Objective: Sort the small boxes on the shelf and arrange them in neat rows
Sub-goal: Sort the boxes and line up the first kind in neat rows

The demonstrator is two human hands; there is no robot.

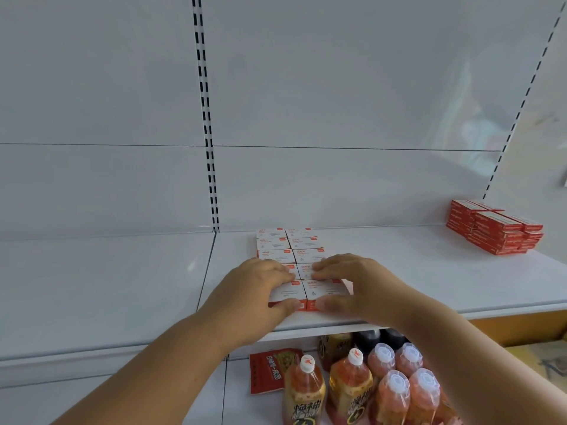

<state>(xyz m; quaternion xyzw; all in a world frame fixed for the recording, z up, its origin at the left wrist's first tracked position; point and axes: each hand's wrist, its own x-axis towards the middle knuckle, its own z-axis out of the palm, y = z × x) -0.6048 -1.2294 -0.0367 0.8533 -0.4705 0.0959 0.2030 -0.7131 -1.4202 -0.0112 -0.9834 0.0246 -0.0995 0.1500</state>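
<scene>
So our left hand (pixel 264 283) is curled round the near-left box (pixel 288 294), thumb on its front. The boxes (pixel 290 250) sit in two neat columns mid-shelf (pixel 399 271). Right hand (pixel 352 280) grips the near-right one same way. Red stack (pixel 494 228) sits far right.

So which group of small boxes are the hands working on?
The white-topped boxes in two columns at the shelf's middle; both hands, left and right, grip the front pair. The red stack at far right sits untouched.
</scene>
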